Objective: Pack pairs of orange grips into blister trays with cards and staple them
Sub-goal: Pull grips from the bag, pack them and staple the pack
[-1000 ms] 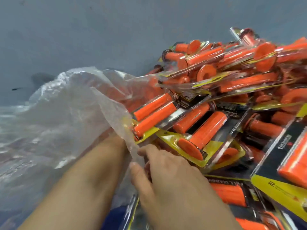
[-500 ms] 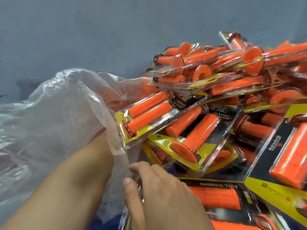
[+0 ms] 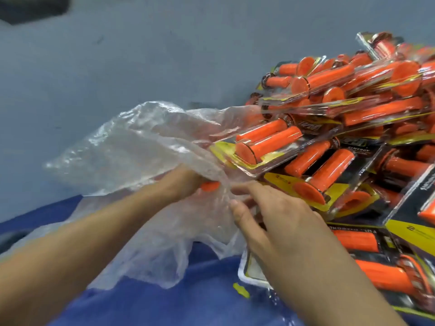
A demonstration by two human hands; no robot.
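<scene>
Head view: the left hand [image 3: 181, 182] reaches under the clear plastic bag [image 3: 122, 149], its fingers curled round a loose orange grip [image 3: 209, 186] whose end shows through the film. The right hand [image 3: 277, 215], just right of the bag, lies nearly flat, straight fingertips touching the bag's edge. Packed blister trays [image 3: 353, 118] are heaped against the bag's right side; a blue cloth [image 3: 188, 302] lies beneath it.

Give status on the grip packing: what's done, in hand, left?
Done: a heap of clear blister packs with orange grips and yellow-black cards lies on the right. In hand: the left hand is in the crumpled clear plastic bag, a loose orange grip end at its fingers; the right hand rests open at the bag mouth. Left: that grip is unpacked; bag's contents can't be judged.
</scene>
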